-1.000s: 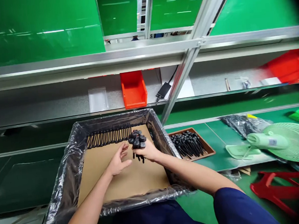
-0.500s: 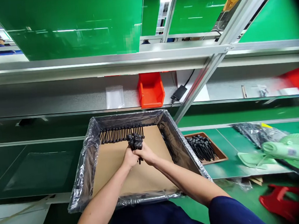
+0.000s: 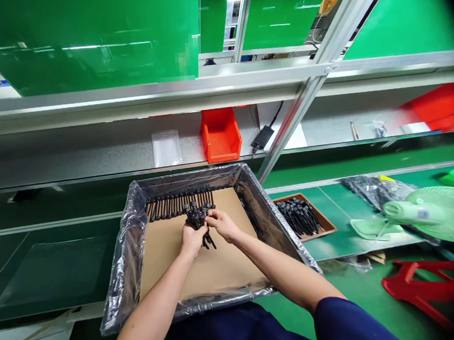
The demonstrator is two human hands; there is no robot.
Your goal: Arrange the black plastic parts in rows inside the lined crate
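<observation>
My left hand [image 3: 193,239] is closed around a bundle of black rod-shaped parts with knobbed heads [image 3: 196,218]; their thin ends stick out below it. At the right side of the bundle, my right hand [image 3: 224,226] pinches what looks like one of these parts, mostly hidden by the fingers. Both hands are over a sheet of brown cardboard [image 3: 203,271] inside a large box lined with clear plastic [image 3: 119,273]. A row of the same black parts [image 3: 175,205] lies side by side along the cardboard's far edge, reaching from the left to past the middle.
To the right of the box, a brown tray [image 3: 328,229] holds a pile of similar black parts. Farther right are a pale green fan [image 3: 407,211] and a red stool [image 3: 420,280]. An orange bin [image 3: 221,139] and a black power adapter [image 3: 262,137] sit on the shelf behind.
My right hand has drawn slightly apart from the left, its fingers now at the bundle's right side. The bundle tilts and spreads more in my left hand. The view has shifted right.
</observation>
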